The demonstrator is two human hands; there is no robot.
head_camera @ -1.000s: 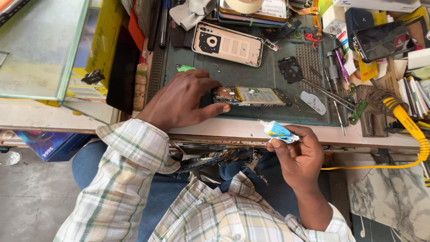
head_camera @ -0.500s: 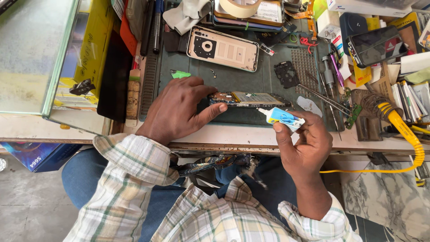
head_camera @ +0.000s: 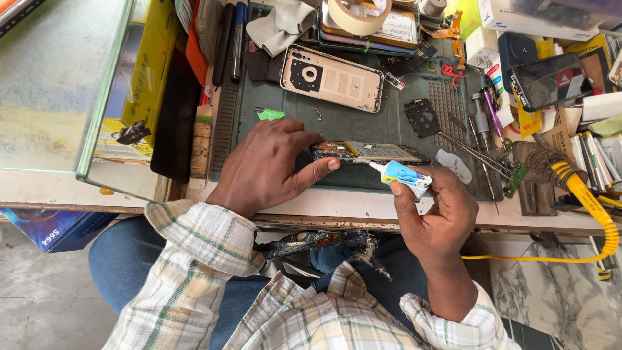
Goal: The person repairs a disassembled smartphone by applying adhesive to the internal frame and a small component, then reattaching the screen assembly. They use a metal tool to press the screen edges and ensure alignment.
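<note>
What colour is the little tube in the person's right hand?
The small tube is white with blue and yellow markings, pinched in the right hand; only the head view shows it.
</note>
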